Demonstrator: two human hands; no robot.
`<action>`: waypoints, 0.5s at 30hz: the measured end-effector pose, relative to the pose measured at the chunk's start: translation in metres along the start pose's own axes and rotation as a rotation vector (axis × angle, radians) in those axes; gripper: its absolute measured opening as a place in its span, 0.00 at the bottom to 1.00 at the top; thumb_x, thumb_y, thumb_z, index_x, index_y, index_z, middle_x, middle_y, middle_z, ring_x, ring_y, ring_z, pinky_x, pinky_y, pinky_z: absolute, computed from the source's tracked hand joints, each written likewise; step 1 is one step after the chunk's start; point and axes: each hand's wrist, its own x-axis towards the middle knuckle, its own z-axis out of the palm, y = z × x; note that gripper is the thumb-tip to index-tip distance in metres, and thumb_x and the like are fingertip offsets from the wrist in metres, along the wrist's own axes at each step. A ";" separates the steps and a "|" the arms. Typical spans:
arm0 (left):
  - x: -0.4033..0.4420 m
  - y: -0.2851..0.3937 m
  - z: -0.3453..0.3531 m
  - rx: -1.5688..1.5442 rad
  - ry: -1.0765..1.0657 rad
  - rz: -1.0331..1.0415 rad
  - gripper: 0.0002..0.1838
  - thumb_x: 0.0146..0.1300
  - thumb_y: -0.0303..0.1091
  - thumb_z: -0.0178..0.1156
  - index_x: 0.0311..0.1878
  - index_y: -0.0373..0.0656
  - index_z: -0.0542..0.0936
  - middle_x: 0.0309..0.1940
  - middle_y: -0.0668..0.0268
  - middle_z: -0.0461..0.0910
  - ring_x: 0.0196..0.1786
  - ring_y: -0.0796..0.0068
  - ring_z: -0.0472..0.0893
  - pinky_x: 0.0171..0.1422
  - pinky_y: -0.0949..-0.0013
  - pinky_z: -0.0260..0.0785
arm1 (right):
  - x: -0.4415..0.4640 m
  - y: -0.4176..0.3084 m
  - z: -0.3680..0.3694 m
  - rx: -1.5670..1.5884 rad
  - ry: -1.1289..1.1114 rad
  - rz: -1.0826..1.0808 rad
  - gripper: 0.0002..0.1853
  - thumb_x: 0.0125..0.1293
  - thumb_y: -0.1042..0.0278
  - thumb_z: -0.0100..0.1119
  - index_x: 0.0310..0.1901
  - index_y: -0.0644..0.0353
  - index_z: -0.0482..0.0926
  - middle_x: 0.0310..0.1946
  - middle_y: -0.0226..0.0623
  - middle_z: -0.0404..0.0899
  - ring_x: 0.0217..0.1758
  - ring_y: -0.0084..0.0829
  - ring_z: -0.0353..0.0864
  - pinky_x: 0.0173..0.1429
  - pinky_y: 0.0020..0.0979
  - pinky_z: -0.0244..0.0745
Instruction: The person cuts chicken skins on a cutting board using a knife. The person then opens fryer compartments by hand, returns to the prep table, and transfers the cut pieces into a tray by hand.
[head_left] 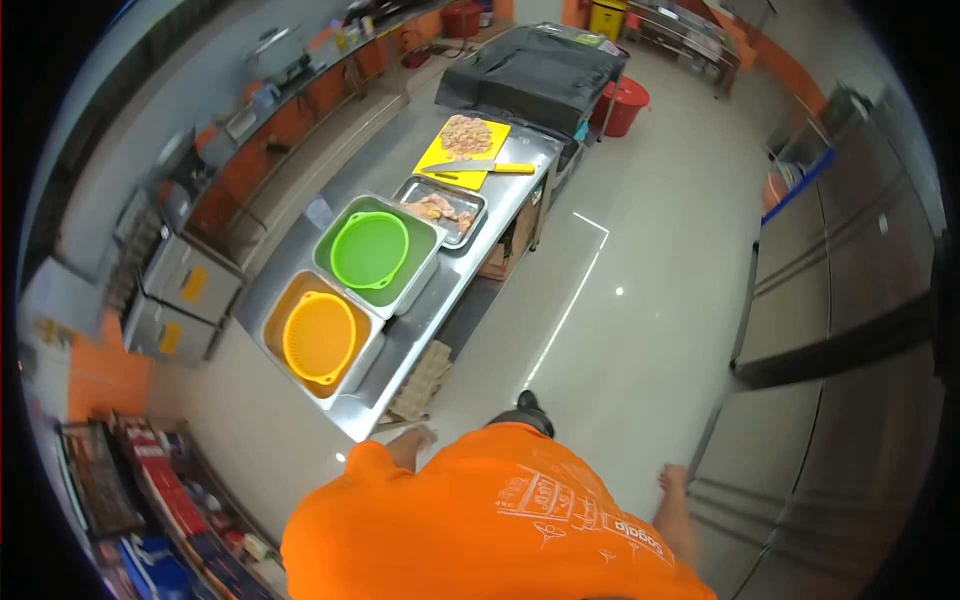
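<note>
My left hand (425, 437) hangs low beside the near end of the steel table (350, 415), with loose fingers and nothing visible in it. On the other side, my right hand (673, 477) is held out from my body over the floor, empty, its fingers small in view. On the table stand two steel tubs, one with a green basket (370, 250) and one with an orange basket (320, 338). Beyond them, a metal tray (465, 228) holds raw meat pieces (432, 207). Cut meat (466, 136) and a yellow-handled knife (500, 168) lie on a yellow cutting board (438, 155).
A black-covered block (530, 75) stands at the table's far end, near a red bucket (625, 105). Steel refrigerators (770, 440) line the right side. Egg trays (420, 382) sit under the table. At lower left is a shelf of packages (170, 490).
</note>
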 end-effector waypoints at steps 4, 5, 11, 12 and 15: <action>0.025 0.033 -0.023 0.025 0.088 0.083 0.19 0.68 0.47 0.57 0.48 0.42 0.85 0.44 0.56 0.86 0.43 0.59 0.84 0.48 0.55 0.76 | 0.000 -0.298 0.148 -0.084 -0.276 -0.581 0.14 0.70 0.63 0.61 0.45 0.69 0.83 0.30 0.38 0.84 0.27 0.29 0.80 0.31 0.34 0.76; 0.036 0.040 -0.043 0.030 0.172 0.100 0.19 0.67 0.47 0.58 0.46 0.41 0.86 0.42 0.56 0.87 0.41 0.59 0.85 0.46 0.55 0.77 | 0.001 -0.359 0.190 -0.088 -0.372 -0.704 0.14 0.71 0.62 0.61 0.46 0.68 0.83 0.30 0.37 0.84 0.28 0.28 0.81 0.30 0.32 0.76; 0.090 0.039 -0.192 -0.987 0.450 -0.143 0.17 0.70 0.43 0.57 0.43 0.38 0.86 0.33 0.62 0.86 0.34 0.69 0.85 0.38 0.65 0.77 | -0.116 -0.652 0.321 -0.031 -0.896 -1.044 0.16 0.74 0.63 0.64 0.53 0.69 0.80 0.37 0.38 0.85 0.35 0.25 0.84 0.38 0.29 0.80; 0.088 0.047 -0.215 -1.118 0.542 -0.227 0.17 0.69 0.43 0.58 0.41 0.38 0.86 0.31 0.61 0.86 0.32 0.67 0.84 0.38 0.62 0.76 | -0.111 -0.684 0.342 -0.061 -0.921 -1.122 0.16 0.74 0.63 0.64 0.53 0.68 0.80 0.37 0.38 0.85 0.35 0.25 0.83 0.38 0.29 0.80; 0.093 0.069 -0.234 -1.413 0.744 -0.471 0.15 0.66 0.41 0.59 0.37 0.38 0.86 0.30 0.59 0.86 0.31 0.62 0.84 0.39 0.57 0.77 | -0.116 -0.759 0.415 -0.183 -1.054 -1.297 0.17 0.73 0.60 0.66 0.52 0.67 0.80 0.35 0.36 0.84 0.33 0.24 0.82 0.37 0.28 0.77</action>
